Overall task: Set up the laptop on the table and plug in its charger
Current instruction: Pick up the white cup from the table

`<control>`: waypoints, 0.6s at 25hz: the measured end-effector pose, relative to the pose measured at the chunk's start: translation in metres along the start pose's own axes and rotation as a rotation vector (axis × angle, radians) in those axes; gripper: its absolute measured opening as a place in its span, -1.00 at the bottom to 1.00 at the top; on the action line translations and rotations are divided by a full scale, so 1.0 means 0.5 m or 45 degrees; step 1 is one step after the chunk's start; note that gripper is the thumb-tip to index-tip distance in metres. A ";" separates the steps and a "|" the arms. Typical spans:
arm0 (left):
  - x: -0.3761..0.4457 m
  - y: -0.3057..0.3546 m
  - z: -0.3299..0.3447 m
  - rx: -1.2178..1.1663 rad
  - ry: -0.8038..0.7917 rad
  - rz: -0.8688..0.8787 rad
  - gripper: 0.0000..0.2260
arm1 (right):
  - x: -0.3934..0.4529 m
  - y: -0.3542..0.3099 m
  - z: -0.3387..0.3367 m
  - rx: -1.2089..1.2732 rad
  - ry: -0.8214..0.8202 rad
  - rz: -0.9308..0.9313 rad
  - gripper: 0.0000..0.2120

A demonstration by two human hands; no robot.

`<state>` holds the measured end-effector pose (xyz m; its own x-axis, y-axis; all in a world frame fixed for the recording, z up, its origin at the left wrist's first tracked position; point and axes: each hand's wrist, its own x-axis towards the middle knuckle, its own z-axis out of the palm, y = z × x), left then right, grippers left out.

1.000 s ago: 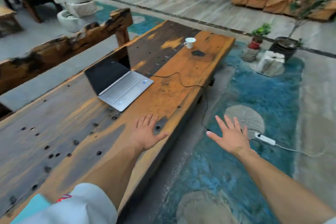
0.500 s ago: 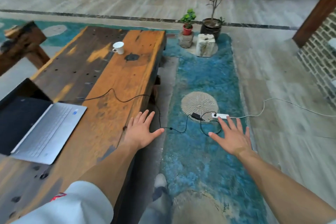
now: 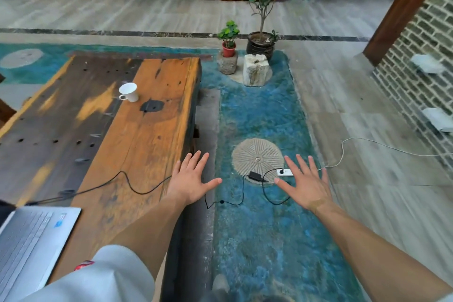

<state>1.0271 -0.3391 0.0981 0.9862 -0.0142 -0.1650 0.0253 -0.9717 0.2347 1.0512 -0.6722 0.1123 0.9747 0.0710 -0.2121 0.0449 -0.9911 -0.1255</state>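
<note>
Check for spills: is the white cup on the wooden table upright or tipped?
Upright: the white ceramic cup stands on its base, mouth up. Contents cannot be seen.

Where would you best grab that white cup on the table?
By its handle: the white cup stands upright on the table with the loop facing the near-left side. Probably come from that side, or wrap the narrow lower body, since the rim flares wide.

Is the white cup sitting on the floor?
No, the white cup stands upright on the wooden table, far beyond both hands.
</note>
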 end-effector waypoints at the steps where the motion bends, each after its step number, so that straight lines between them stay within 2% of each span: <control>1: 0.027 -0.005 -0.007 0.003 0.003 0.011 -0.13 | 0.022 -0.006 -0.009 0.001 0.004 0.003 -0.17; 9: 0.260 -0.011 -0.063 0.023 0.101 0.057 -0.10 | 0.227 -0.013 -0.071 0.031 0.056 -0.014 -0.18; 15: 0.456 0.029 -0.076 0.011 0.145 0.013 -0.12 | 0.454 0.028 -0.113 0.030 0.052 -0.068 -0.21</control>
<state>1.2586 -0.3475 0.1005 0.9986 0.0025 -0.0523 0.0144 -0.9737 0.2272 1.2854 -0.6763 0.1170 0.9793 0.1183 -0.1645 0.0921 -0.9831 -0.1583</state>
